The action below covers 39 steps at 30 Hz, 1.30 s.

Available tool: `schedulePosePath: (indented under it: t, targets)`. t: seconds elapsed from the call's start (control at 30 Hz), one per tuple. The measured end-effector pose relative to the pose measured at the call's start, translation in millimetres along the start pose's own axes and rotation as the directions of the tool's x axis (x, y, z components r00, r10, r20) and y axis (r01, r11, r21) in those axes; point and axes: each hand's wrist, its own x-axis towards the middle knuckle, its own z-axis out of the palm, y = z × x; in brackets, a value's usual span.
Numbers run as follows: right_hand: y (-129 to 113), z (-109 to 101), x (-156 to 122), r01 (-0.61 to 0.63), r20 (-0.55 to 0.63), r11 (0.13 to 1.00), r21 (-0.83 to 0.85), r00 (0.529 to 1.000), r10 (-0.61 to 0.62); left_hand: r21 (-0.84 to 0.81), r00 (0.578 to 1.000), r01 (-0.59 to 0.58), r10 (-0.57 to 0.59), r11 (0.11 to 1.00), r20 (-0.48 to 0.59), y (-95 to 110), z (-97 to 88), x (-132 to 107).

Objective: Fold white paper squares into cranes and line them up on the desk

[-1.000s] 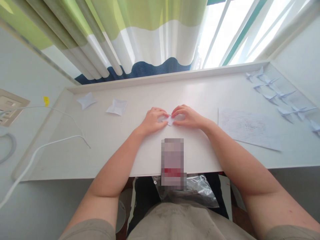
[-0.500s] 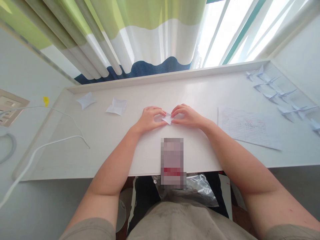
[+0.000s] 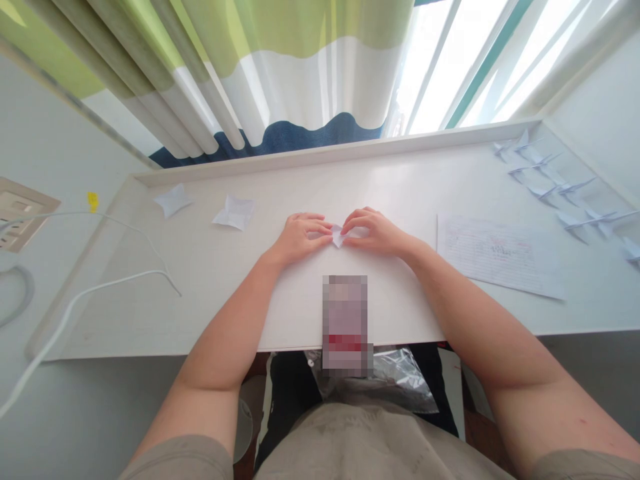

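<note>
Left hand (image 3: 300, 239) has shifted: its thumb is up closer to the forefinger than half a second ago, and the left corner of the small white folded paper piece (image 3: 338, 237) is now covered. My read: the left edge is better pinned, so the fold can be worked from both sides. Right hand (image 3: 377, 233) has hardly moved.

Counts, near to far:
- 1 clear crinkled plastic bag (image 3: 405, 380), on the lap.
- 1 pixelated upright rectangle (image 3: 345, 320), overlapping the near edge of the white tabletop (image 3: 220, 293); can't identify it.
- 2 hands, 1 paper piece. Piece sits mid-tabletop between the fingertips. Left grip pinches its left side, right grip its right side. Fold details too small to read.
- 1 white printed sheet with red marks (image 3: 493, 257), flat, right of the right hand.
- 2 creased white paper squares, corners raised: one (image 3: 234, 212) left of the left hand, one (image 3: 173, 201) further left.
- At least 7 pointed white folded paper figures (image 3: 573, 228), far right; overlap blocks an exact count.
- 1 green, white and navy curtain (image 3: 320, 80) behind.
</note>
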Motion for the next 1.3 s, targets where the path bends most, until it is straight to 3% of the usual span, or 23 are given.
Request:
schedulePosePath:
  t: [0.37, 0.7, 0.93, 1.17, 1.3]
  targets:
    - [3.3, 7.2, 5.2, -0.020, -0.076, 1.000, 0.007, 0.997, 0.021, 0.012, 0.999, 0.020, -0.020, 1.000, -0.031, 2.3, 3.5, 0.8]
    - [-0.9, 14.2, 8.2, -0.045, -0.150, 0.997, -0.061, 0.988, 0.035, 0.000, 0.981, 0.085, -0.083, 0.996, -0.173, 5.0, 16.4, 3.8]
    - [-6.5, 17.5, 14.2, -0.055, -0.144, 0.988, -0.143, 0.989, 0.034, 0.019, 0.987, 0.060, -0.057, 0.998, -0.147, 7.6, 19.2, 5.2]
    - [-15.1, 23.6, 17.5, -0.191, -0.191, 0.972, -0.135, 0.968, 0.164, 0.038, 0.960, 0.179, -0.166, 0.983, -0.224, 23.6, 23.0, 3.6]
    - [-22.3, 23.6, 16.7, -0.263, -0.206, 0.965, -0.011, 0.945, 0.255, 0.004, 0.970, 0.146, -0.142, 0.989, -0.199, 30.1, 26.3, 2.3]
